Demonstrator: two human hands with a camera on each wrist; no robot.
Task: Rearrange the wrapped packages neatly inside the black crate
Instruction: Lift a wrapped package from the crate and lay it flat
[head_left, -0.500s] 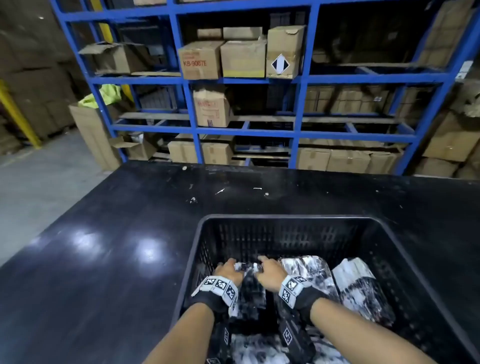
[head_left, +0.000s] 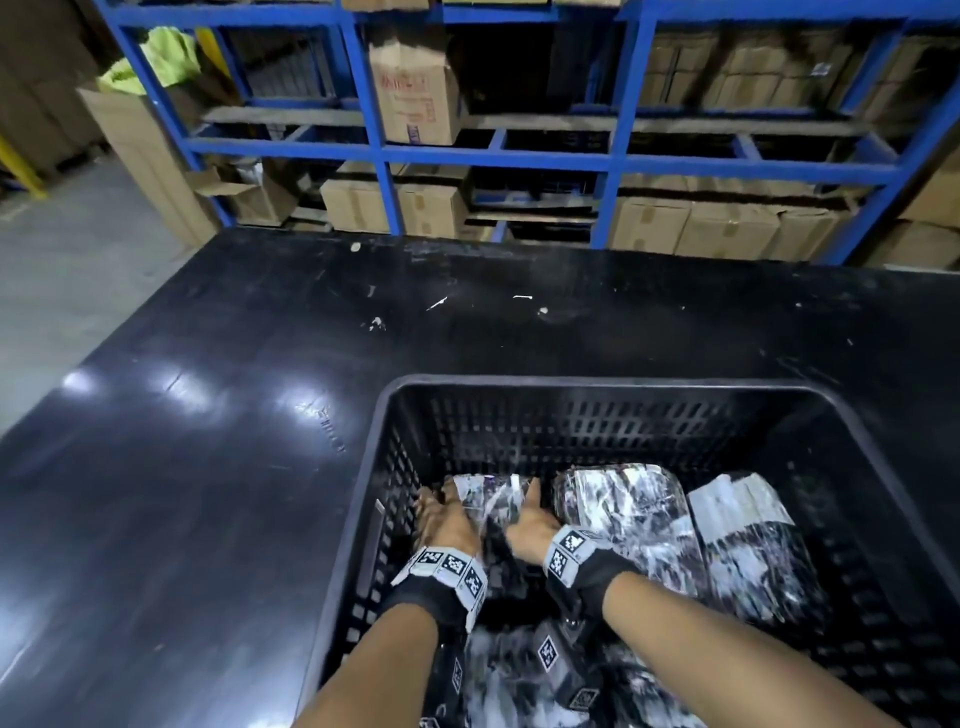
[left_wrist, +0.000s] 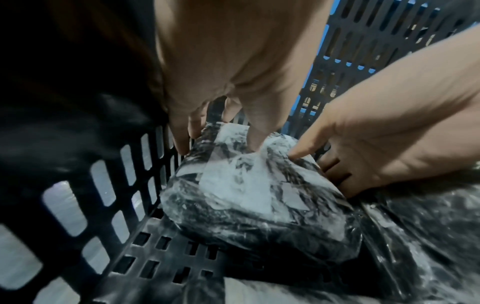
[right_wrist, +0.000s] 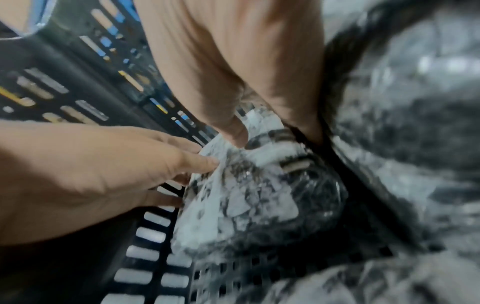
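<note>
A black slotted crate (head_left: 613, 387) stands on a black table (head_left: 208, 415). Inside it lie several wrapped packages, shiny plastic over black and white. Both hands hold the leftmost package (head_left: 493, 499), which lies against the crate's left wall. My left hand (head_left: 444, 512) has its fingers (left_wrist: 182, 142) down between the package (left_wrist: 246, 195) and that wall, thumb on top. On the other side, my right hand (head_left: 530, 519) has its thumb (right_wrist: 236, 133) on top of the package (right_wrist: 246, 201) and its fingers tucked down the right side. A middle package (head_left: 623, 514) and a right package (head_left: 748, 540) lie beside it.
More wrapped packages (head_left: 509, 675) lie at the crate's near end under my forearms. Blue shelving (head_left: 493, 156) with cardboard boxes (head_left: 415, 93) stands behind the table. Concrete floor (head_left: 62, 270) lies to the left. Small white scraps (head_left: 522, 297) dot the tabletop.
The head view has tilted down and closer to the crate. Both hands remain on the leftmost package, now set more to its two sides.
</note>
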